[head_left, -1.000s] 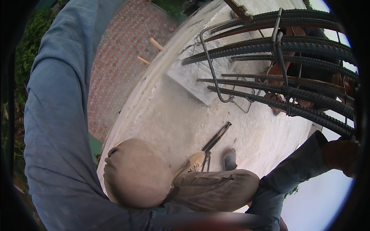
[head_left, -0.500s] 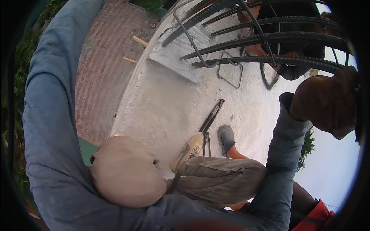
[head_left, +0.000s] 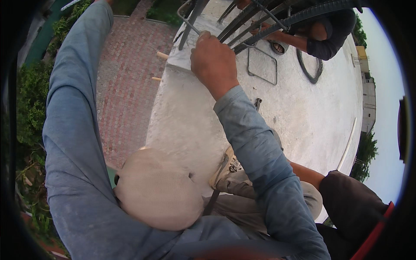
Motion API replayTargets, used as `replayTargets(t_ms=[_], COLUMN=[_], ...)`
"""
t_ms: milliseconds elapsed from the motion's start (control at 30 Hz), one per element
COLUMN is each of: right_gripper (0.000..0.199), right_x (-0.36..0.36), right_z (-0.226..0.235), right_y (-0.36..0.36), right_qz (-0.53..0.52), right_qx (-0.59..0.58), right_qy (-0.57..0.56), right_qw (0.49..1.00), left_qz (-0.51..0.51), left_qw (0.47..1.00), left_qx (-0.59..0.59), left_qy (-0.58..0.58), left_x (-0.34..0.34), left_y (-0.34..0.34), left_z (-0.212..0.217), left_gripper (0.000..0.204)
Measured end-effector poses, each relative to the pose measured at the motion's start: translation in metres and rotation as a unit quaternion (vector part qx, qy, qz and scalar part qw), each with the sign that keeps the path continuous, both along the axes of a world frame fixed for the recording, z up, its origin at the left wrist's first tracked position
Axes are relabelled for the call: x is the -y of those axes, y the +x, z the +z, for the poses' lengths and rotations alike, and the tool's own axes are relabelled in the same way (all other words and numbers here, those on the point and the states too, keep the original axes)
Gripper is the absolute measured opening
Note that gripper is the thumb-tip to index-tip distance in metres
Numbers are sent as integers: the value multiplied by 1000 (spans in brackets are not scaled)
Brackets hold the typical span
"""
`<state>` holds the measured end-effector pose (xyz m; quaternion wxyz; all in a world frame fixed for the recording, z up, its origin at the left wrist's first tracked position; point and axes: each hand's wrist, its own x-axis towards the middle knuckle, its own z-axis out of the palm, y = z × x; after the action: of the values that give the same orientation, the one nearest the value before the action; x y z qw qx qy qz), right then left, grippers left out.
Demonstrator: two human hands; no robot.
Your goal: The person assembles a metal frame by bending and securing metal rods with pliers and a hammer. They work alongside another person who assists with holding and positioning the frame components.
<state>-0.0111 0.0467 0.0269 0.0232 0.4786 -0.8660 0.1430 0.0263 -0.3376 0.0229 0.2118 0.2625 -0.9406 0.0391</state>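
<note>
right hand point(head_left: 213, 60), fingers curled shut around a thin bent grey steel stirrup bar point(head_left: 190, 24) at far centre, beside dark ribbed steel reinforcement rods point(head_left: 277, 24) above the rough pale concrete slab point(head_left: 303, 112). left hand cut off at the far left edge; its grip cannot be told.

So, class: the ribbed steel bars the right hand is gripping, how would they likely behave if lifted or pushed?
The ribbed steel bars look long and thick, so probably heavy and stiff, flexing only slightly. Their ribbing should keep the right hand from slipping. Thin wire loops tie them together, so one bar would likely drag its neighbours rather than roll free.
</note>
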Motion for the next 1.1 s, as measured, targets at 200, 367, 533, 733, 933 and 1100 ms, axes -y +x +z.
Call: replayTargets(t_ms=[200, 367, 533, 733, 933, 1100], right_gripper=[15, 16, 18, 23, 20, 18], right_x=[-17, -24, -24, -25, -24, -28], right_z=[-10, -8, -9, -5, -2, -10], right_y=[-11, -17, -16, -17, -12, -14], right_qz=[3, 19, 17, 10, 5, 13], right_qx=[-27, -31, -29, -48, -42, -78], right_qy=[11, -19, -24, 20, 34, 7], right_qw=[1000, 999, 999, 999, 999, 997], left_qz=[22, 18, 42, 39, 35, 79], left_qw=[999, 998, 998, 998, 995, 993], left_qx=[11, -15, 30, -15, -50, -51], left_qy=[25, -66, -26, -41, -73, -65], left_x=[-18, -14, -3, -2, -4, -8], left_y=[13, 21, 18, 19, 24, 24], left_z=[1, -9, -16, -22, -29, -34], left_gripper=[19, 25, 30, 30, 27, 26])
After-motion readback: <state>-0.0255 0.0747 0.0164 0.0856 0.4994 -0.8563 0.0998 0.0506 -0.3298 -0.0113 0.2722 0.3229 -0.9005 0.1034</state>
